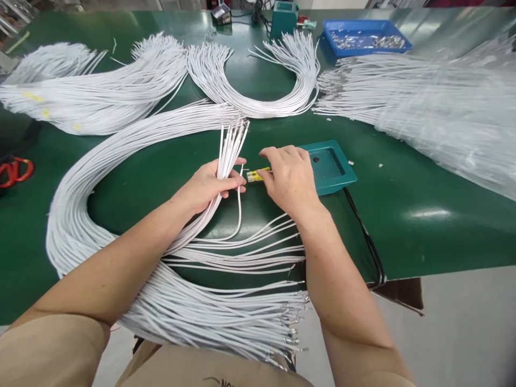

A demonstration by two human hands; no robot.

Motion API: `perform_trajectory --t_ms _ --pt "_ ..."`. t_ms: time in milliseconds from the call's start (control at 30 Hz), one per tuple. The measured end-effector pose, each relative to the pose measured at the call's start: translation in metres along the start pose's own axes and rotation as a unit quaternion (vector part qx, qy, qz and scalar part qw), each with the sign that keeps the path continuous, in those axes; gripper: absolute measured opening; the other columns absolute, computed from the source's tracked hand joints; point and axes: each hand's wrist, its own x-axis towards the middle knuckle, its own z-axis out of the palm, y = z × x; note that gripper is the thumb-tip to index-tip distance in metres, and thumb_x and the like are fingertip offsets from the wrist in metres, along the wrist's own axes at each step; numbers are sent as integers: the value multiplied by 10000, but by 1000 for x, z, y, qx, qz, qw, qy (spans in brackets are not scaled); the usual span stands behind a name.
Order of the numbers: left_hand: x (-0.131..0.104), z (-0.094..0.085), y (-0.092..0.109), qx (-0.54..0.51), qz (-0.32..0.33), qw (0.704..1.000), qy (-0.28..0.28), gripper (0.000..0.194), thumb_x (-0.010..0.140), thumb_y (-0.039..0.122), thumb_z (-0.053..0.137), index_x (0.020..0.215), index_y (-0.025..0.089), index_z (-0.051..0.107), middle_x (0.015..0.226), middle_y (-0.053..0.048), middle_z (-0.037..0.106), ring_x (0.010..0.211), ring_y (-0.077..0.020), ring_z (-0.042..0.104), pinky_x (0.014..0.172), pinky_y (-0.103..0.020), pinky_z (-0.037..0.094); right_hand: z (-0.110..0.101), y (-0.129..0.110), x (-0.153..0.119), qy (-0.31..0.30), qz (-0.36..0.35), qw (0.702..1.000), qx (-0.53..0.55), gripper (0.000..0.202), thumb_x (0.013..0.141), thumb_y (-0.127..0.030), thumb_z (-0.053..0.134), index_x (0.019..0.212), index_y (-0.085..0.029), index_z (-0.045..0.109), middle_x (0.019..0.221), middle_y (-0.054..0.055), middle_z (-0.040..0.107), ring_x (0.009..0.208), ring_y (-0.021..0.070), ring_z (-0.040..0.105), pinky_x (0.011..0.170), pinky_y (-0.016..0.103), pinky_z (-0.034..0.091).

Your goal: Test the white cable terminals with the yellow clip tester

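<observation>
The left hand [212,185] is closed around a bundle of white wires [230,145] fanning upward; just right of it, the right hand [290,180] pinches a yellow connector [258,175] on the green table [403,204], beside a teal fixture [332,169].

Two hands at a green bench — five bundles of white wires, one blue tray [365,24] at one o'clock, one teal fixture [336,169].

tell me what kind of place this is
Probably a wire-harness assembly bench in a factory: big bundles of white wires lie across a green work mat, and a blue tray of metal terminals sits at the back.
</observation>
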Motion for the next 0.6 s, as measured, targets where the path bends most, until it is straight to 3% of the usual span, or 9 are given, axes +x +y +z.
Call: perform_trajectory --t_ms 167,367,600 --pt "3 1 -8 100 37 994 12 504 687 196 782 1168 153 638 775 -27 697 723 -186 732 433 -162 420 -2 13 0 -85 -6 996 -13 138 850 -100 552 856 -165 674 803 88 693 860 244 560 1005 424 334" --pt "6 4 -14 161 51 985 36 509 676 234 776 1159 143 642 792 -50 730 723 -207 735 441 -189 456 2 15 1 -55 4 998 -5 238 834 -56 489 774 -187 679 725 82 613 873 255 498 874 419 377" --pt "10 3 -20 257 71 963 48 470 704 243 718 1160 134 680 766 -64 759 672 -186 701 498 -240 529 4 14 3 -45 16 999 -18 261 830 -41 463 769 -181 674 674 76 545 810 241 477 843 414 383"
